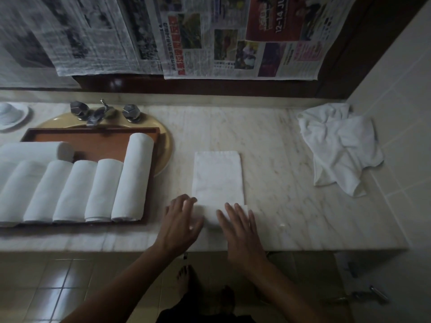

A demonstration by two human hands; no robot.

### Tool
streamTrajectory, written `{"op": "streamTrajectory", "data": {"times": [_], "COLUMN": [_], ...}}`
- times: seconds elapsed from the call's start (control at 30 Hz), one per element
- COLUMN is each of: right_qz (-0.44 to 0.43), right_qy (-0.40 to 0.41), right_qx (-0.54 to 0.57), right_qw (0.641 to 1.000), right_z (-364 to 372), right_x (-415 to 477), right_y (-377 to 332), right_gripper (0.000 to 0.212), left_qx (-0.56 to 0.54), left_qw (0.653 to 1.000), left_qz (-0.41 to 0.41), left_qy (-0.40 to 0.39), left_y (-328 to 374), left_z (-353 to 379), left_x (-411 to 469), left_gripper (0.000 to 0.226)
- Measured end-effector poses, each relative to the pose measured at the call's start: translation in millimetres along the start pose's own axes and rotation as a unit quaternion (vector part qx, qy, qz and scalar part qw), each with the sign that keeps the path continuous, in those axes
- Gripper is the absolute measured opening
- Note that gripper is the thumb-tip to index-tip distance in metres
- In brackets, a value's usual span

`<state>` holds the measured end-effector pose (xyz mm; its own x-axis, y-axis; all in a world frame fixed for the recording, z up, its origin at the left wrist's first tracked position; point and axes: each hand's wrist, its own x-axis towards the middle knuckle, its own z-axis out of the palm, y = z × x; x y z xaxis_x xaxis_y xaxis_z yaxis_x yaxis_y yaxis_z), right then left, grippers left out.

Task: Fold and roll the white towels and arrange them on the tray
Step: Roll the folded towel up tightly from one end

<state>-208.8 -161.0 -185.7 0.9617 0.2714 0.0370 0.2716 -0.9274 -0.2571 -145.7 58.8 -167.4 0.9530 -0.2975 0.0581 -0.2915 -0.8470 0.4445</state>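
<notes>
On the pale veined marble counter (pixel 279 159), in the middle: a white towel folded into a long narrow strip (pixel 218 178), lying flat, far end pointing to the wall, near end turned up into a small roll. On this roll, both hands side by side. Left hand (pixel 180 221) at the left edge of the roll, fingers stretched and a little spread, pressing from above, grasping nothing; somewhat blurred. Right hand (pixel 240 231) on the right part of the roll, palm down, fingers straight, released as well.

To the left, partly covering the round yellowish sink basin (pixel 166 145), a brown rectangular wooden tray (pixel 98 145) carrying rolled white towels (pixel 133 178): several side by side, touching each other, and one more roll (pixel 37 150) laid crosswise behind them. Behind the tray, dark metal taps (pixel 98 113).

At the far right, near the tiled wall, a crumpled heap of white towels (pixel 338 145), well apart from the strip. Above the counter, hanging newspaper sheets (pixel 210 38).
</notes>
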Motion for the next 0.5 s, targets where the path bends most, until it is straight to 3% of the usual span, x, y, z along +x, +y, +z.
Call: {"op": "streamTrajectory", "data": {"times": [0.1, 0.23, 0.5], "right_qz": [-0.003, 0.008, 0.014], "right_qy": [-0.029, -0.065, -0.141], "right_qx": [-0.01, -0.042, 0.0], "right_qw": [1.0, 0.997, 0.99], "right_z": [-2, -7, -41], "right_x": [15, 41, 73], "right_y": [8, 18, 28], "right_gripper": [0.089, 0.097, 0.076], "left_qx": [0.102, 0.151, 0.093], "left_qw": [0.99, 0.98, 0.972], "left_qz": [0.098, 0.097, 0.093], "left_qy": [-0.027, -0.091, -0.193], "left_y": [10, 5, -1], "left_z": [17, 26, 1], "left_x": [-4, 18, 56], "left_gripper": [0.074, 0.097, 0.08]}}
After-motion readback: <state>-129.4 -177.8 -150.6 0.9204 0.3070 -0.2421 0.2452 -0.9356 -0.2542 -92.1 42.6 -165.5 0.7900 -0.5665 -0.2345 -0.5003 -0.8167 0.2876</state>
